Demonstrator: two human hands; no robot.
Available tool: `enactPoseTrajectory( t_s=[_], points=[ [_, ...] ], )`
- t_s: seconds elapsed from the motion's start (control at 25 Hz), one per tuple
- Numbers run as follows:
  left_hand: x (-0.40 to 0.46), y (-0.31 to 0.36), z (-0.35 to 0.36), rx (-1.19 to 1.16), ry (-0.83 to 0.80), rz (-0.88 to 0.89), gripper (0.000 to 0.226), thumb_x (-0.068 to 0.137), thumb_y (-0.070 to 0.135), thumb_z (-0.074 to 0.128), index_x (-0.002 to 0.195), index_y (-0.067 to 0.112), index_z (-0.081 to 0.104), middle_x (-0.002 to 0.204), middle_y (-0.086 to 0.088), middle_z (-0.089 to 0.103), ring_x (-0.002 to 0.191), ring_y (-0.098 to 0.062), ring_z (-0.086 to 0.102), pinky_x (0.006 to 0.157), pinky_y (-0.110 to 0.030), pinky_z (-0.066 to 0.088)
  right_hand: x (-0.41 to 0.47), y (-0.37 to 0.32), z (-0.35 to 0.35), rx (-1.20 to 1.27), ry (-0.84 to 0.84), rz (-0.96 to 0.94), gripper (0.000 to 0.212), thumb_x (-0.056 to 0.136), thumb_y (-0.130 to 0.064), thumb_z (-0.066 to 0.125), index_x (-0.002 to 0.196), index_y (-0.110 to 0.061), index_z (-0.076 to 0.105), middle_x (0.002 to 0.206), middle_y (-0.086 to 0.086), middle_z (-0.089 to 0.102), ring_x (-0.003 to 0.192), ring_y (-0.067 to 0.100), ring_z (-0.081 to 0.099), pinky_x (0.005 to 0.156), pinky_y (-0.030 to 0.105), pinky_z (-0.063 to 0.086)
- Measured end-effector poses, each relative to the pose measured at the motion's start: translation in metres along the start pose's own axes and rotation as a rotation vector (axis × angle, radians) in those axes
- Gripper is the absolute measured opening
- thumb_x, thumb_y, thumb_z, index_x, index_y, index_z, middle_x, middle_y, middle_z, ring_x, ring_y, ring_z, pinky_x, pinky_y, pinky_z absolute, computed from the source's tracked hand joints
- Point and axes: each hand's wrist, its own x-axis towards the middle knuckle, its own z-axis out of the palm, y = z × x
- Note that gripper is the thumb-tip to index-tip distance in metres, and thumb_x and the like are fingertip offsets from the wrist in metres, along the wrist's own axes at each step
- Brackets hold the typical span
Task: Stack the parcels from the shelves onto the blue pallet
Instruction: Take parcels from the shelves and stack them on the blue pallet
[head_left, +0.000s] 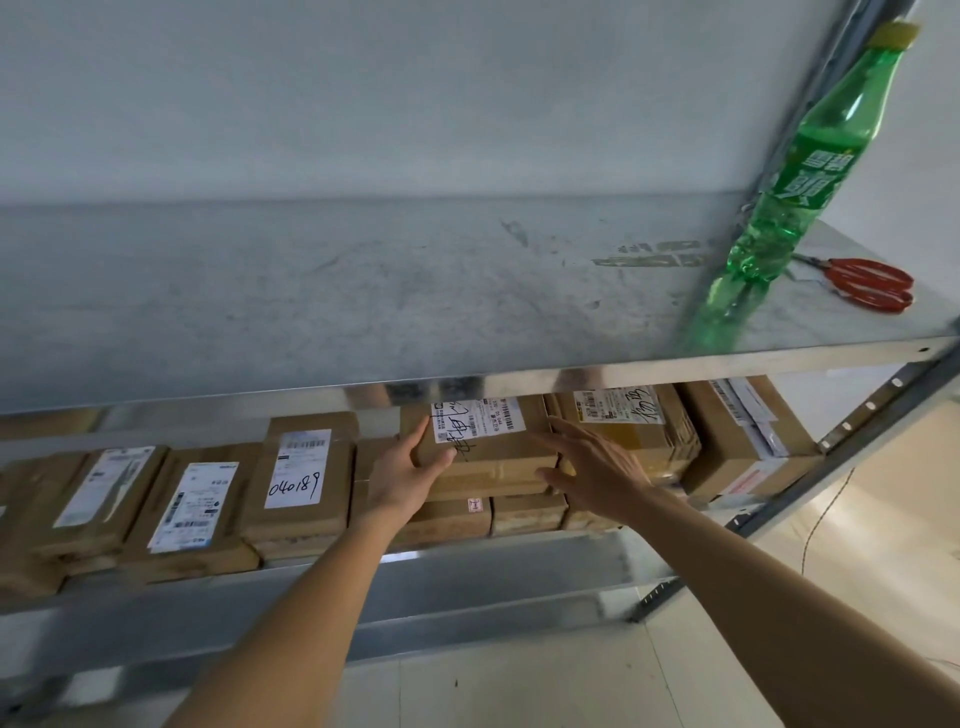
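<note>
Both arms reach into the lower shelf (467, 577), where a brown parcel (483, 457) sits atop the stack, its long axis running left to right between the hands. The left hand (410, 470) grips its near-left corner, thumb curled on top; the right hand (592, 467), fingers spread and straight, hovers at its right end, contact unclear. The upper shelf (363, 291) hides the parcel's rear. No blue pallet is visible.

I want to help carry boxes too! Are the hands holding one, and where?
The left hand grips the left front corner of a labelled cardboard box on the shelf. The right hand is open at its right side, not gripping.
</note>
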Motion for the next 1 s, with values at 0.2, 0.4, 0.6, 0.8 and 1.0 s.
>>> enactPoseTrajectory(
  t_s=[0.2, 0.4, 0.6, 0.8, 1.0],
  points=[
    [-0.016, -0.013, -0.023, -0.005, 0.029, -0.017, 0.074, 0.087, 0.053, 0.068, 0.151, 0.034, 0.037, 0.136, 0.011, 0.059, 0.125, -0.013, 0.055, 0.106, -0.034, 0.044, 0.017, -0.017, 0.01, 0.073, -0.024, -0.015, 0.064, 0.097, -0.05, 0.061, 0.154, -0.035, 0.037, 0.153, -0.013, 0.041, 0.118, 0.017, 0.06, 0.083, 0.028, 0.051],
    [-0.031, -0.027, -0.044, -0.014, 0.064, -0.031, 0.074, 0.085, 0.052, 0.071, 0.15, 0.034, 0.039, 0.13, 0.015, 0.061, 0.119, -0.006, 0.057, 0.1, -0.025, 0.045, 0.035, -0.045, 0.031, 0.161, -0.093, -0.044, 0.07, 0.096, -0.049, 0.063, 0.156, -0.029, 0.033, 0.162, -0.008, 0.03, 0.134, 0.019, 0.049, 0.108, 0.041, 0.049],
    [-0.044, -0.034, -0.059, 0.061, 0.104, -0.002, 0.077, 0.084, 0.053, 0.071, 0.151, 0.03, 0.038, 0.124, 0.012, 0.057, 0.117, -0.01, 0.057, 0.1, -0.026, 0.047, 0.044, -0.058, 0.045, 0.222, -0.153, -0.076, 0.074, 0.095, -0.053, 0.061, 0.158, -0.03, 0.028, 0.162, -0.002, 0.026, 0.139, 0.025, 0.044, 0.11, 0.046, 0.048],
    [-0.041, -0.034, -0.066, 0.264, 0.062, 0.031, 0.088, 0.081, 0.066, 0.062, 0.155, 0.028, 0.031, 0.148, -0.001, 0.045, 0.133, -0.019, 0.046, 0.111, -0.036, 0.04, 0.045, -0.054, 0.051, 0.285, -0.184, -0.079, 0.081, 0.095, -0.053, 0.062, 0.161, -0.032, 0.021, 0.168, 0.0, 0.018, 0.146, 0.028, 0.037, 0.117, 0.049, 0.04],
    [-0.042, -0.034, -0.065, 0.275, 0.056, 0.023, 0.103, 0.068, 0.082, 0.056, 0.154, 0.031, 0.032, 0.148, 0.0, 0.045, 0.135, -0.018, 0.044, 0.113, -0.041, 0.041, 0.044, -0.054, 0.046, 0.275, -0.195, -0.066, 0.082, 0.096, -0.051, 0.063, 0.162, -0.027, 0.021, 0.165, 0.005, 0.026, 0.143, 0.029, 0.04, 0.118, 0.045, 0.038]
  ],
)
